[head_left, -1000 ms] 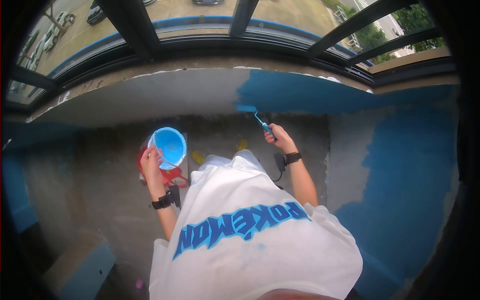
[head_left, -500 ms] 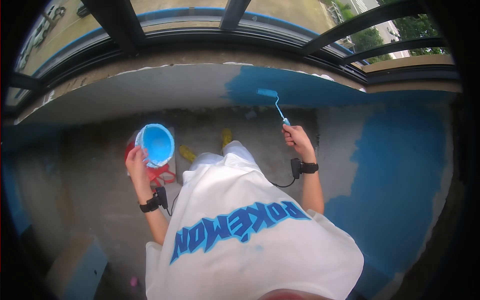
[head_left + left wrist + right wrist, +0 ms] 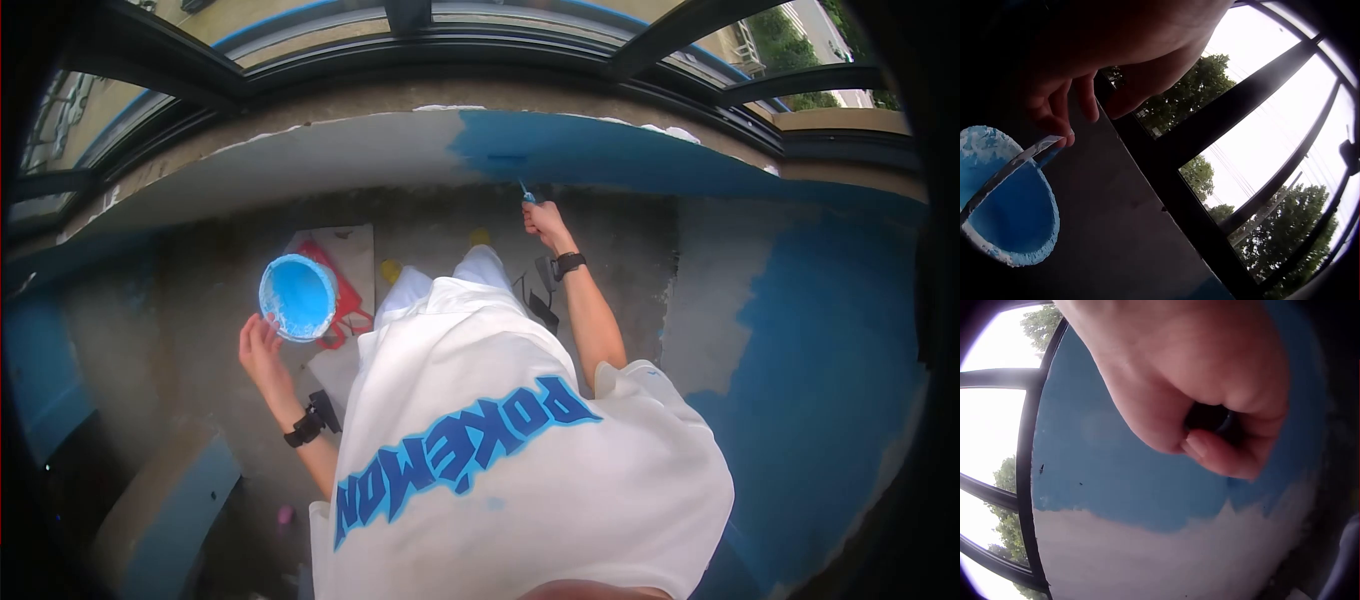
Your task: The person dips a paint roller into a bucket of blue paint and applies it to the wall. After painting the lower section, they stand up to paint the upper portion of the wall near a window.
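Note:
The left hand (image 3: 264, 358) holds the handle (image 3: 1016, 164) of a paint-crusted bucket (image 3: 1050, 212) with its fingertips; blue paint lies inside the bucket (image 3: 298, 297). In the head view the right hand (image 3: 546, 222) grips the handle of a small paint roller (image 3: 506, 157), whose head lies against the blue part of the low wall (image 3: 600, 150). From the right wrist view, the right hand (image 3: 1197, 381) has its fingers curled round the dark handle end, with the roller head hidden. Blue paint (image 3: 1116, 469) meets the bare grey-white wall (image 3: 1129, 556) in a ragged edge.
Dark-framed windows (image 3: 410, 15) rise above the ledge (image 3: 330, 105). A red object (image 3: 345, 290) lies on a pale board (image 3: 352, 245) beside the bucket. At the right is a partly blue wall (image 3: 820, 380); a partly blue panel (image 3: 180, 530) stands lower left.
The right hand has moved left and up towards the low wall with the roller. The left hand has shifted lower on the bucket's near side, and more of the red object shows.

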`<state>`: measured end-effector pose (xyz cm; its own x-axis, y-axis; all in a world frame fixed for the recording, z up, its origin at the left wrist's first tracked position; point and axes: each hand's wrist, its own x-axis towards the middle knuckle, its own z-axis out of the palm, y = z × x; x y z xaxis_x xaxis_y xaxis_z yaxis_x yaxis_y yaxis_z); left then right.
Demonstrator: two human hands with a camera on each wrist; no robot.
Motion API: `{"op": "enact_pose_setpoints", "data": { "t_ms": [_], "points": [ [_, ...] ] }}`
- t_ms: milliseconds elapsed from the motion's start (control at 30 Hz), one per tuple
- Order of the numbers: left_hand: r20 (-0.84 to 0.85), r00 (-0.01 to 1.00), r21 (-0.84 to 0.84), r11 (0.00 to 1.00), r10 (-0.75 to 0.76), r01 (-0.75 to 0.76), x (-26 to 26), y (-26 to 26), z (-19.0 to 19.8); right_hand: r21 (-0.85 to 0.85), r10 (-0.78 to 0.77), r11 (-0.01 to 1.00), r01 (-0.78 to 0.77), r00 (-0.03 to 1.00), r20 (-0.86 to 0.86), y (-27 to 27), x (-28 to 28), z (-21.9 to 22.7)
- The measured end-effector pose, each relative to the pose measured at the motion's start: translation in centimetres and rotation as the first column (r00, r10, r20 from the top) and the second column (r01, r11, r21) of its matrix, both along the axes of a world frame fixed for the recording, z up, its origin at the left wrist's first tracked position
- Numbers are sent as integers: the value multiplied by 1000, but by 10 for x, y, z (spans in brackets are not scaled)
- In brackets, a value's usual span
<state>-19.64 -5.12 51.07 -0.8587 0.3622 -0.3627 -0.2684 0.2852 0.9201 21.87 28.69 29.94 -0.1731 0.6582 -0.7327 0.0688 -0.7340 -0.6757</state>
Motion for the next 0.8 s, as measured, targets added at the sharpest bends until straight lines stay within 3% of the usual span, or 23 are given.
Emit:
{"op": "enact_pose_setpoints", "data": {
  "t_ms": [67,133,167,267,367,400,500,700,800],
  "points": [
    [9,1000,-9,1000,20,-20,5,0,9,-63,-24,998,20,998,-50,15,-11,-65],
    [11,1000,-8,1000,25,-25,13,-3,20,-118,-43,992,31,994,-105,16,-28,-77],
    [16,1000,28,1000,12,-13,-4,5,-11,-55,-37,998,36,999,-14,29,-47,-98],
    [6,1000,27,999,26,-26,9,-9,13,-9,8,1000,-7,997,77,15,-57,-83],
    [-1,999,10,999,49,-49,16,-16,19,31,-16,999,14,998,60,-8,-43,-35],
    [31,999,26,999,42,-42,-6,-5,-9,44,-36,998,34,999,39,-11,-46,-28],
    [63,998,38,999,22,-24,-13,4,-16,39,-11,999,12,999,-47,-26,-27,33],
    [89,994,63,996,-70,64,-15,30,-12,76,64,996,-57,992,-104,-51,13,161],
    [81,994,98,993,-69,61,-13,33,-6,80,80,994,-72,992,-100,-59,25,197]
  ]
}}
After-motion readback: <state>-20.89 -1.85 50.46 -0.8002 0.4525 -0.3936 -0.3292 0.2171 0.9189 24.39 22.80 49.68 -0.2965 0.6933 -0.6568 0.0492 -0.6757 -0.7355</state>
